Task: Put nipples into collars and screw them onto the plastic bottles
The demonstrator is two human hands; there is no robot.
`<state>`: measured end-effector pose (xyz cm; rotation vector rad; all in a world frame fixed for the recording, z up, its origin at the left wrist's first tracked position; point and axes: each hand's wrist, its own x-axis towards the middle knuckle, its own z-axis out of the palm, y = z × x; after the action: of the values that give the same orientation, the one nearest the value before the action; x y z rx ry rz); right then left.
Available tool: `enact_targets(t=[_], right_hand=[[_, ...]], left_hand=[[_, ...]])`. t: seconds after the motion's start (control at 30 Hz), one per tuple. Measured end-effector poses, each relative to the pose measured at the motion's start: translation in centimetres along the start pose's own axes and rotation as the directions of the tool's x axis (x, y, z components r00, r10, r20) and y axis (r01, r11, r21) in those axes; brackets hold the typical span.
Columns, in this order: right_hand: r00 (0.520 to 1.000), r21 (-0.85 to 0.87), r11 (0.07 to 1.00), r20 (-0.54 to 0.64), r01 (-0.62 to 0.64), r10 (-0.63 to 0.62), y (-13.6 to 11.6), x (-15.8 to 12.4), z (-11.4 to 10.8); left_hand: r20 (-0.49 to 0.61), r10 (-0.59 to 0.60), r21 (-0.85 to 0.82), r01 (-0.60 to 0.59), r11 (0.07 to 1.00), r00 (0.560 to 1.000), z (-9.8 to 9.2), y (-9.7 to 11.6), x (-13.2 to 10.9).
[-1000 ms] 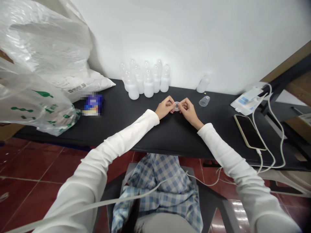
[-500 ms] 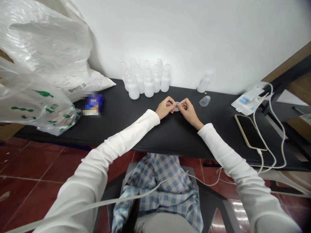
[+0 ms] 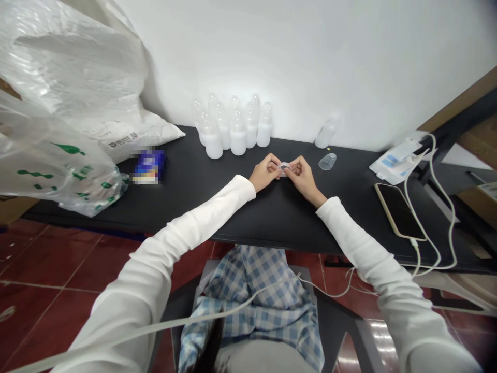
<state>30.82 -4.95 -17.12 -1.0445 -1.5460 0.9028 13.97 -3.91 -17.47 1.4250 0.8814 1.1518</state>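
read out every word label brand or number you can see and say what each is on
No text is legible.
White sack's printed label: too small to read.
Clear plastic bag's green print: too creased to read.
Blue rectangular packet: blurred.
White-and-blue flat packet: too small to read.

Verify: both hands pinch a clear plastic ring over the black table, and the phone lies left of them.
Wrong side: the phone lies right of both hands in the head view. The left hand and right hand pinch the clear plastic ring over the black table.
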Motion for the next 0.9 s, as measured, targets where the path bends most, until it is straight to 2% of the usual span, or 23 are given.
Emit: enact_targets(t=[0.2, 0.37, 0.53, 0.67, 0.9], right_hand=[[0.997, -0.064, 0.997, -0.064, 0.034, -0.038, 0.35, -0.13, 0.48], [0.988, -0.141, 0.987, -0.120, 0.078, -0.096, -0.09, -0.44, 0.62], [0.997, -0.056, 0.997, -0.053, 0.049, -0.052, -0.05, -0.24, 0.40], [0.998, -0.025, 0.998, 0.006, 0.064, -0.063, 0.11, -0.01, 0.37], [0.998, 0.060, 0.996, -0.010, 0.061, -0.060, 0.07, 0.07, 0.71]], left_hand=[[-0.019, 0.051, 0.093, -0.049, 0.994, 0.999, 0.24, 0.48, -0.58], [-0.004, 0.014, 0.047, -0.014, 0.999, 1.000, 0.38, 0.44, -0.59], [-0.052, -0.028, -0.044, 0.025, 0.999, 0.998, 0.00, 0.02, 0.03], [-0.064, -0.050, -0.104, 0.043, 0.994, 0.997, -0.30, -0.04, 0.22], [-0.057, 0.009, -0.013, -0.009, 1.000, 0.998, -0.28, 0.60, -0.38]])
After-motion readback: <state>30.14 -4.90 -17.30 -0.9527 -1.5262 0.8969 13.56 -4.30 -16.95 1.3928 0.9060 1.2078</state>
